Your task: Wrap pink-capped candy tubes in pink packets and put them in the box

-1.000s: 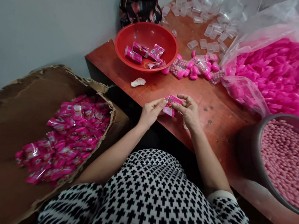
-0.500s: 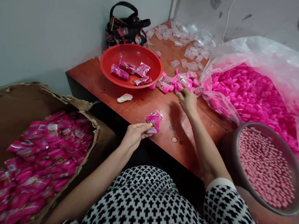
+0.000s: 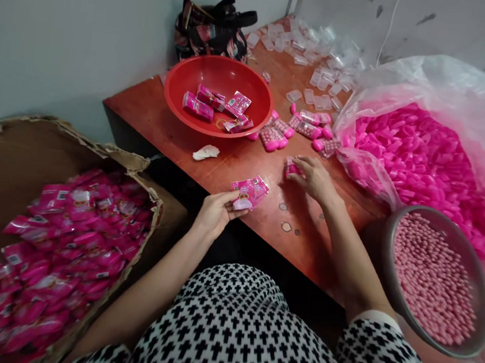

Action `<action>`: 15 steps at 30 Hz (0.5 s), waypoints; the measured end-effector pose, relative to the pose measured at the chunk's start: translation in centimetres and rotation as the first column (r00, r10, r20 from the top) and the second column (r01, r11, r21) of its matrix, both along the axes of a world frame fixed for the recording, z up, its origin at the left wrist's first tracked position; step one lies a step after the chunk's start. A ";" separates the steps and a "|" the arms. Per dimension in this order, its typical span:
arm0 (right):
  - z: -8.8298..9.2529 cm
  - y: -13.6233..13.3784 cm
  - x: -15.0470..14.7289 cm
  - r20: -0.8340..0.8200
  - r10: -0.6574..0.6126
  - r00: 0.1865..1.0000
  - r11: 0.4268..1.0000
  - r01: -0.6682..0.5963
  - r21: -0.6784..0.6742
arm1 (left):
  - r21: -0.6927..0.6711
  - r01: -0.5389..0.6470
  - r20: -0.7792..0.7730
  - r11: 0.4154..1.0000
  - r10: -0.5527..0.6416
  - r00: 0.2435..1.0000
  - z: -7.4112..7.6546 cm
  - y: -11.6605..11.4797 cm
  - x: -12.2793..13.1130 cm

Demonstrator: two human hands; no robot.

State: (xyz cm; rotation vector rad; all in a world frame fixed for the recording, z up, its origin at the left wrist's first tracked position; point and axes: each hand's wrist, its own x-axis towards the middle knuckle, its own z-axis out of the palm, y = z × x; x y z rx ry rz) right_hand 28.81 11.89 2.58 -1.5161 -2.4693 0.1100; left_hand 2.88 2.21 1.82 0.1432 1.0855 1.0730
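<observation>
Over the near table edge, my left hand [image 3: 217,212] pinches a few flat pink printed wrappers [image 3: 255,190], slightly fanned out. My right hand [image 3: 315,180] is closed on a small candy container [image 3: 290,167] just above the table; its fingers partly hide it. Behind that hand lies a group of clear containers [image 3: 273,137] with pink caps, filled with pink beads of candy. To their left, a red bowl [image 3: 208,74] holds several wrapped pink packs [image 3: 198,106].
A cardboard box [image 3: 6,162] of pink packs [image 3: 65,255] stands at the left. On the table [image 3: 147,99] are a handbag [image 3: 214,34], crumpled white tissue [image 3: 205,153], clear containers [image 3: 323,77], a plastic bag [image 3: 436,72] of pink caps [image 3: 423,148] and a grey tub [image 3: 387,243] of candy beads [image 3: 432,276].
My right hand has drawn back toward me from the group of filled containers, now with one container in its fingers. The wrappers in my left hand have tilted and fanned. The view has shifted slightly.
</observation>
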 end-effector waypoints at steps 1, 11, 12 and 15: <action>0.3 -0.8 0.6 -0.052 -0.028 0.998 1.000 0.028 0.002 | 0.000 -0.005 0.006 1.000 0.005 1.000 0.1 0.1 0.0; 1.2 -1.8 1.4 0.103 0.036 0.994 0.997 -0.029 -0.070 | -0.034 -0.137 0.079 0.990 0.139 0.987 0.1 -0.3 1.7; 0.9 -1.9 1.0 0.131 -0.005 0.991 0.998 0.013 -0.060 | -0.046 -0.169 0.093 0.984 0.173 0.981 0.1 -0.3 1.9; 0.2 -3.3 0.1 0.074 -0.175 0.982 0.984 0.176 -0.017 | -0.079 -0.232 0.140 0.970 0.241 0.960 0.1 -0.3 2.5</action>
